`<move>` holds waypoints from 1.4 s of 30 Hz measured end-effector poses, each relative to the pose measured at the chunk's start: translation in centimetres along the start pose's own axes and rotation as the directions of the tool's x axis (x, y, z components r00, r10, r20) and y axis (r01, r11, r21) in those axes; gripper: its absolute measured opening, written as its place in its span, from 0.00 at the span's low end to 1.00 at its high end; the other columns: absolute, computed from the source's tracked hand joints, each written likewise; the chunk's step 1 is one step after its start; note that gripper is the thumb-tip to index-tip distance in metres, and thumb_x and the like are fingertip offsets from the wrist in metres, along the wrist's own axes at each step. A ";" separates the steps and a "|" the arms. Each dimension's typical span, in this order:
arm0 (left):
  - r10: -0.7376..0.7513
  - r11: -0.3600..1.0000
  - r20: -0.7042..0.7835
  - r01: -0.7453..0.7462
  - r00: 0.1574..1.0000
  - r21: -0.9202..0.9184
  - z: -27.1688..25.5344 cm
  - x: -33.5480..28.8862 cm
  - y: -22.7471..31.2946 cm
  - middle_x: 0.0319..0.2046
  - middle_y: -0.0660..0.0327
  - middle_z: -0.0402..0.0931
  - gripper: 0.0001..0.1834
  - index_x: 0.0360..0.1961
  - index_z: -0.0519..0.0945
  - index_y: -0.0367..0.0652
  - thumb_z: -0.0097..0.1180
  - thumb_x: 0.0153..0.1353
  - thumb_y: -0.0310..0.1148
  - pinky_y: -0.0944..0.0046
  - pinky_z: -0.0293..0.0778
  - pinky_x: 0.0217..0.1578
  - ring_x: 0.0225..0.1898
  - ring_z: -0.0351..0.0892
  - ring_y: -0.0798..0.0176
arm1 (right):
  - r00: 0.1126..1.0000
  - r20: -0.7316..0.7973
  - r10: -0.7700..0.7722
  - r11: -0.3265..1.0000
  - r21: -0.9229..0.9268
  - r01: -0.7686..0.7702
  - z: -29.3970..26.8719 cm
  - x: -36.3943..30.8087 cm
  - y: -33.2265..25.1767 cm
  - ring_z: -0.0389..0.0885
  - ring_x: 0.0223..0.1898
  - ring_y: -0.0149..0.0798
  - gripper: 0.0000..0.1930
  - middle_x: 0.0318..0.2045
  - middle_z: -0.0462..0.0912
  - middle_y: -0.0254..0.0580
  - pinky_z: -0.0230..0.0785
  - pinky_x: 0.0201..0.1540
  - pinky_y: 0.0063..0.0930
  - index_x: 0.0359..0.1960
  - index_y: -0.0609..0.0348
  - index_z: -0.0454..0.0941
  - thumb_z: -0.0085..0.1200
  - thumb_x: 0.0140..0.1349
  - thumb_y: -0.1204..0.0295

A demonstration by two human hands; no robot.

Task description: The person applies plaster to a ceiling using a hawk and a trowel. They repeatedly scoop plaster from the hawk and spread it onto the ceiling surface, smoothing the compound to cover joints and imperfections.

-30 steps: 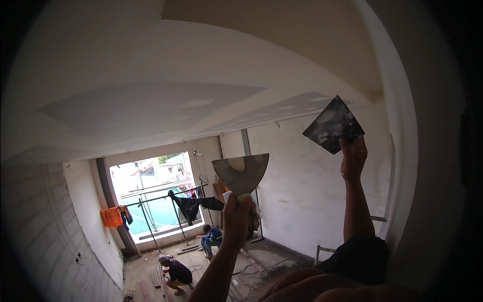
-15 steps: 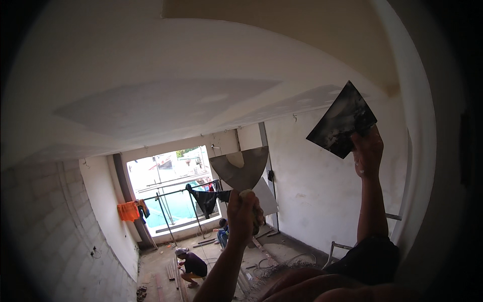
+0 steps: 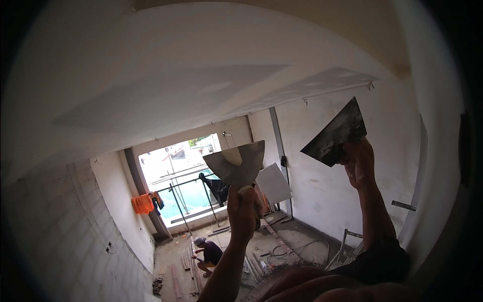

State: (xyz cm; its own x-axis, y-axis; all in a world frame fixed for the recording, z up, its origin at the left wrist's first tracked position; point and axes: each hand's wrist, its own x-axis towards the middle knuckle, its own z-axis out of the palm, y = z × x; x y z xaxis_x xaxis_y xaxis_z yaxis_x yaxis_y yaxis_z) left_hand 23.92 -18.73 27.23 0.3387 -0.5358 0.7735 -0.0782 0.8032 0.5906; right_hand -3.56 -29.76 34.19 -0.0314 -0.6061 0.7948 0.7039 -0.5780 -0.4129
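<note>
My left hand (image 3: 242, 214) is closed around the handle of a putty knife (image 3: 246, 169), held upright with its wide, flared metal blade on top. A pale patch of filler (image 3: 232, 156) sits on that blade. To the right, my raised right hand (image 3: 359, 162) grips a broad, dark filling knife (image 3: 338, 135) with whitish smears on its face; its handle is hidden in my fingers. Both blades are held up below the ceiling (image 3: 166, 55), apart from each other. Grey patches show on the ceiling surface.
Far below, a person (image 3: 207, 254) crouches on the floor among long strips. A bright window opening (image 3: 183, 173) has metal rails with an orange cloth (image 3: 143, 204) and dark cloth hung on them. A pale board (image 3: 274, 183) leans by the right wall; a metal frame (image 3: 347, 241) stands near my right arm.
My right hand has lowered slightly and turned its filling knife, so the blade looks narrower. The left putty knife has tilted a little. My view has shifted, and the room appears further right.
</note>
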 end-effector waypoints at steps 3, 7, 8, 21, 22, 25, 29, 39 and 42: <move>0.007 0.999 -0.013 -0.007 1.000 -0.047 1.2 1.0 0.1 0.27 0.62 0.72 0.13 0.52 0.67 0.42 0.51 0.73 0.36 0.68 0.72 0.17 0.17 0.71 0.70 | 0.988 0.045 0.149 0.989 -0.014 -0.149 -1.1 0.4 0.8 0.82 0.22 0.32 0.16 0.39 0.84 0.41 0.72 0.20 0.24 0.55 0.61 0.72 0.52 0.66 0.74; 0.084 0.993 -0.041 -0.081 0.996 0.085 0.7 1.5 -1.0 0.29 0.62 0.73 0.13 0.52 0.67 0.41 0.51 0.74 0.35 0.68 0.73 0.22 0.22 0.74 0.70 | 0.940 0.205 0.272 0.950 0.099 -0.297 -1.1 -0.1 3.1 0.89 0.32 0.45 0.21 0.45 0.84 0.49 0.86 0.28 0.38 0.61 0.65 0.68 0.52 0.68 0.72; 0.122 0.981 -0.057 -0.111 0.991 0.159 0.4 1.8 -1.1 0.30 0.62 0.74 0.12 0.52 0.68 0.41 0.51 0.74 0.35 0.68 0.73 0.23 0.23 0.74 0.71 | 0.922 0.253 0.292 0.935 0.128 -0.331 -0.5 -0.2 3.6 0.89 0.34 0.46 0.21 0.46 0.84 0.50 0.87 0.30 0.41 0.61 0.65 0.67 0.52 0.68 0.72; 0.279 0.902 -0.113 -0.220 0.954 0.372 -3.7 1.7 -7.0 0.40 0.61 0.79 0.08 0.49 0.75 0.37 0.53 0.74 0.31 0.66 0.75 0.42 0.40 0.77 0.70 | 0.686 0.405 0.605 0.738 0.038 -0.673 4.0 -2.5 11.2 0.86 0.21 0.37 0.18 0.34 0.86 0.53 0.81 0.18 0.23 0.54 0.73 0.70 0.49 0.70 0.69; 0.362 0.848 -0.081 -0.292 0.929 0.443 -4.1 1.9 -7.6 0.40 0.60 0.79 0.09 0.49 0.76 0.36 0.53 0.74 0.30 0.64 0.75 0.44 0.41 0.77 0.68 | 0.682 0.419 0.599 0.745 0.020 -0.667 4.6 -2.3 11.8 0.86 0.21 0.37 0.18 0.35 0.86 0.54 0.81 0.19 0.23 0.54 0.74 0.70 0.49 0.70 0.70; 0.363 0.834 -0.062 -0.295 0.930 0.467 -5.3 1.8 -9.5 0.44 0.57 0.80 0.15 0.57 0.75 0.36 0.52 0.71 0.25 0.59 0.75 0.50 0.46 0.79 0.61 | 0.642 0.471 0.605 0.704 0.060 -0.708 5.7 -2.1 12.7 0.88 0.25 0.39 0.16 0.36 0.85 0.55 0.82 0.20 0.22 0.53 0.74 0.70 0.50 0.69 0.73; 0.398 0.666 0.116 -0.374 0.910 0.645 -5.9 2.4 -8.5 0.46 0.53 0.79 0.26 0.65 0.73 0.40 0.51 0.65 0.18 0.57 0.76 0.49 0.45 0.81 0.54 | 0.681 0.454 0.575 0.735 0.079 -0.673 6.8 -1.7 12.1 0.89 0.26 0.41 0.16 0.38 0.85 0.54 0.84 0.21 0.25 0.54 0.73 0.69 0.51 0.68 0.76; 0.203 0.650 0.089 -0.203 0.975 0.733 -5.1 2.5 -7.0 0.40 0.53 0.76 0.23 0.69 0.72 0.46 0.51 0.74 0.30 0.58 0.75 0.42 0.40 0.79 0.57 | 0.870 0.462 -0.170 0.906 0.421 -0.047 1.8 4.4 0.7 0.83 0.41 0.41 0.19 0.47 0.82 0.53 0.79 0.43 0.33 0.58 0.70 0.70 0.51 0.67 0.80; 0.118 0.711 0.001 -0.085 0.993 0.698 -4.2 1.7 -7.8 0.41 0.51 0.77 0.20 0.63 0.74 0.38 0.51 0.74 0.32 0.59 0.75 0.42 0.40 0.80 0.58 | 0.741 0.380 -0.553 0.833 0.231 0.503 1.6 7.1 -3.6 0.77 0.29 0.27 0.13 0.40 0.85 0.41 0.69 0.33 0.22 0.53 0.64 0.77 0.56 0.68 0.80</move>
State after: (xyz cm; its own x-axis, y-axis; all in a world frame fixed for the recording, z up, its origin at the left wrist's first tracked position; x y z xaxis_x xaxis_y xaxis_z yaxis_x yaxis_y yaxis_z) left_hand 29.07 -24.79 22.93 0.3263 -0.4371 0.8382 -0.7388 0.4352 0.5145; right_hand -5.20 -31.12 42.02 -0.1427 0.0784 0.9867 0.7342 -0.6602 0.1586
